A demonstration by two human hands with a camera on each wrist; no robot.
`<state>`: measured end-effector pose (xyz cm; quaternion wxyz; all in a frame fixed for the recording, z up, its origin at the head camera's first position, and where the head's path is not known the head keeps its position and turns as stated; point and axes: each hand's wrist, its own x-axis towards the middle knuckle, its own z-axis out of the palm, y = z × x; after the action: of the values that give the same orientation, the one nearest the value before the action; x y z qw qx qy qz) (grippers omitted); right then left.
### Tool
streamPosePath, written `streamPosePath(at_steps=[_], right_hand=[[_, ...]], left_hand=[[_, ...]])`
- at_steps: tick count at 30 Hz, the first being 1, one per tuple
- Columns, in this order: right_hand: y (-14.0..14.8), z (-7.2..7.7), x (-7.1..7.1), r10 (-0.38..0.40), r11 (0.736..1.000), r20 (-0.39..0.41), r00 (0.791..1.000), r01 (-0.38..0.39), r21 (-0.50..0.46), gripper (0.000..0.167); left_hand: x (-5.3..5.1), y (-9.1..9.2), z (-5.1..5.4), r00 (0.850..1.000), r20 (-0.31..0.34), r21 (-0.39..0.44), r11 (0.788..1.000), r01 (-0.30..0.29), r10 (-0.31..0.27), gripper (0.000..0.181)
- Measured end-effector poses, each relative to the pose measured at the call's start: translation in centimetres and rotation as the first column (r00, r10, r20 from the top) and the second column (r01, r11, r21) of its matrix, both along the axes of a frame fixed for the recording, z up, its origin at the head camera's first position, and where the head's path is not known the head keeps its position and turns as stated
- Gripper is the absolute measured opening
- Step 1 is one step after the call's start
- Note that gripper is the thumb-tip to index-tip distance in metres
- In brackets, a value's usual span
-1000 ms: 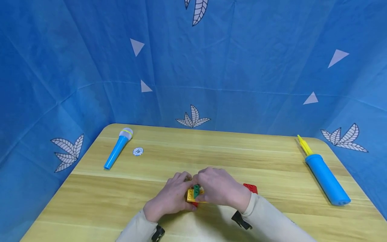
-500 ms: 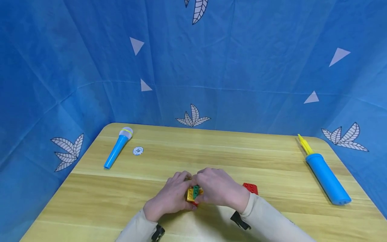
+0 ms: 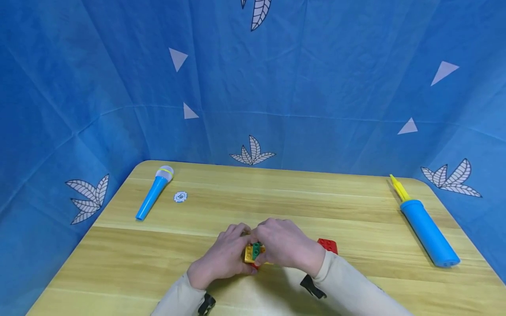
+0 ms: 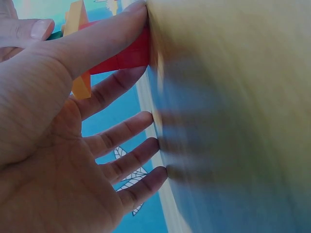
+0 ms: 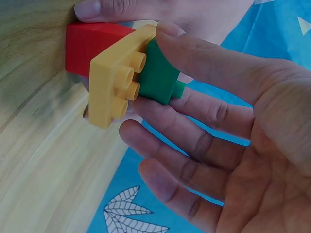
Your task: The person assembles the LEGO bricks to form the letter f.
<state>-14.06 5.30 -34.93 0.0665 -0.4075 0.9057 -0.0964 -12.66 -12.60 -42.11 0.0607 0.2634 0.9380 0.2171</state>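
Near the table's front middle, both hands are on a small stack of toy building bricks. Its base is a red brick (image 5: 92,46) standing on the table, which my left hand (image 3: 219,259) grips between thumb and index finger. Across the red one lies a longer yellow brick (image 5: 100,92), its studs showing in the right wrist view. A green brick (image 5: 158,73) sits on the yellow one, over part of its studs. My right hand (image 3: 288,245) pinches the green brick between thumb and fingers. The right hand hides part of the stack in the head view.
Another red brick (image 3: 328,245) lies just behind the right wrist. At the back left are a blue toy microphone (image 3: 152,197) and a round chip (image 3: 180,197). A blue hand pump (image 3: 428,232) with a yellow nozzle lies at the right. Blue cloth (image 3: 336,87) hangs behind the table.
Both hands keep their hold on the stack at the same spot. Only a very slight shift of the right hand and of the head view shows.
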Motion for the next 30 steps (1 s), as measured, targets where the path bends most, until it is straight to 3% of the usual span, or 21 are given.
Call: streamPosePath(at_steps=[11, 18, 30], right_hand=[[-0.09, 0.08, 0.16, -0.003, 0.999, -0.034, 0.999, 0.004, 0.034, 0.032], [-0.5, 0.41, 0.22, 0.016, 0.994, -0.071, 0.997, -0.008, 0.113, 0.032], [-0.18, 0.12, -0.02, -0.006, 0.998, -0.005, 1.0, 0.007, 0.059, 0.033]], left_hand=[[0.01, 0.07, -0.02, 1.0, -0.001, 0.007, 1.0, 0.0, 0.0, 0.064], [0.02, 0.09, 0.02, 1.0, -0.001, 0.001, 1.0, -0.004, 0.004, 0.064], [0.05, 0.01, 0.08, 1.0, 0.01, -0.004, 1.0, -0.004, 0.004, 0.065]])
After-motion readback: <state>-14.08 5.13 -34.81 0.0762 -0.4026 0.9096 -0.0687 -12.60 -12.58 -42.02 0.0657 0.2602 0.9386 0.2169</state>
